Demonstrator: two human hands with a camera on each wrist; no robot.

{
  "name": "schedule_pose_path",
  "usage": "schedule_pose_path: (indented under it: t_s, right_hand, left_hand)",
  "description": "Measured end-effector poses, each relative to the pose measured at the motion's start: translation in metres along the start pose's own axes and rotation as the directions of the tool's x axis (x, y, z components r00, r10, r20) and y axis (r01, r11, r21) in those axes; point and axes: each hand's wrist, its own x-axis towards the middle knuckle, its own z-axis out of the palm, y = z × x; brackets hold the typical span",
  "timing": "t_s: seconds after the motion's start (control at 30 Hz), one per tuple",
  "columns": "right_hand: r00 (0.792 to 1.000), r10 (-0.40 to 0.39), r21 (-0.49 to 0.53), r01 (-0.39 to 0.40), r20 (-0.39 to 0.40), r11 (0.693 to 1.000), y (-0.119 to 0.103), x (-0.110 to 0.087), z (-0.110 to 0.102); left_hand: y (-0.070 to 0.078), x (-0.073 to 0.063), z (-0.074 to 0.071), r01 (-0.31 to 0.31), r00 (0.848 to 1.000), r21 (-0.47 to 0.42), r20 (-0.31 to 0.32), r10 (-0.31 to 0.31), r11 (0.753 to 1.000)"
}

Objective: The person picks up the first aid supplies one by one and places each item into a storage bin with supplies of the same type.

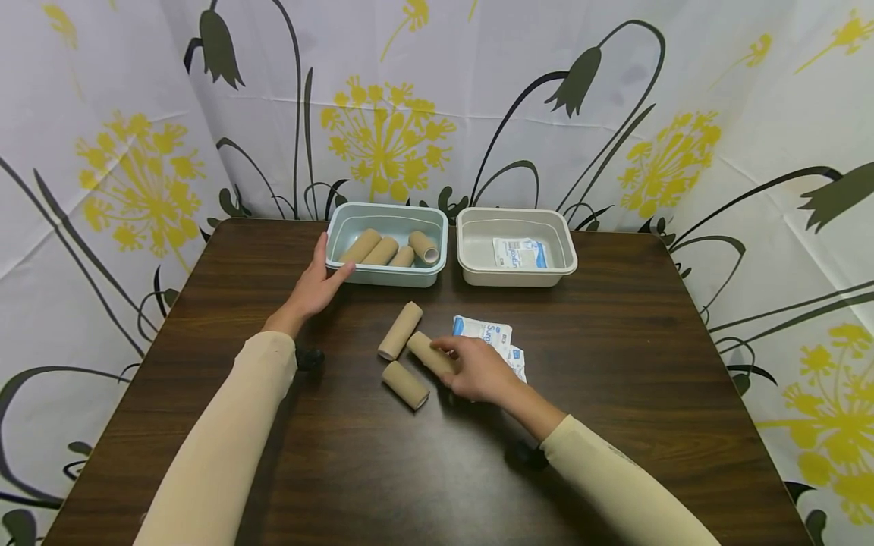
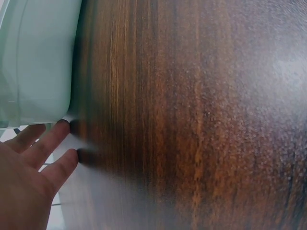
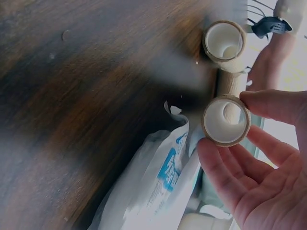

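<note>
My right hand [image 1: 478, 369] pinches a brown cardboard tube [image 1: 432, 355] between thumb and fingers, just above the table. In the right wrist view the tube's round open end [image 3: 225, 120] faces the camera, with thumb and fingers on opposite sides of the rim. My left hand [image 1: 315, 286] rests at the left front corner of a light blue plastic bin [image 1: 396, 277], thumb along the front rim and fingers spread by the left side. Several cardboard tubes [image 1: 362, 246] lie inside that bin. Two more, an upper tube [image 1: 400, 331] and a lower tube [image 1: 406, 385], lie beside the pinched one.
A beige plastic bin [image 1: 517, 278] stands right of the blue one, with a white-and-blue packet [image 1: 520, 253] inside. More printed packets [image 1: 482, 331] lie on the dark wooden table [image 1: 635, 364], partly behind my right hand. A flower-patterned curtain [image 1: 505, 45] hangs around the table.
</note>
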Motion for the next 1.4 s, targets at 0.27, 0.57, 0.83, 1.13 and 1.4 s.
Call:
schedule_pose_path:
  t_s: [0.27, 0.57, 0.83, 1.13, 1.4]
  right_hand:
    - [1.0, 0.007, 0.062, -0.007, -0.004, 0.998, 0.007, -0.007, -0.006]
    - [1.0, 0.006, 0.138, -0.005, -0.01, 0.99, 0.012, -0.005, -0.015]
    - [0.999, 0.01, 0.243, 0.001, -0.045, 0.97, 0.013, 0.01, -0.026]
    - [0.986, 0.058, 0.371, 0.004, -0.157, 0.928, 0.011, 0.044, -0.038]
    - [0.936, 0.298, 0.668, -0.102, -0.185, 0.737, 0.013, 0.082, -0.057]
  left_hand:
    - [-0.001, 0.0, -0.001, 0.003, 1.0, 0.002, 0.009, -0.003, 1.0]
    - [-0.002, 0.0, 0.001, -0.009, 1.0, 0.004, 0.0, 0.009, 1.0]
    - [-0.001, 0.001, 0.001, -0.011, 1.0, 0.005, -0.001, 0.011, 1.0]
    - [0.0, 0.0, 0.001, -0.008, 1.0, 0.002, -0.001, 0.008, 1.0]
    - [-0.001, 0.001, 0.0, -0.011, 1.0, -0.002, -0.001, 0.011, 1.0]
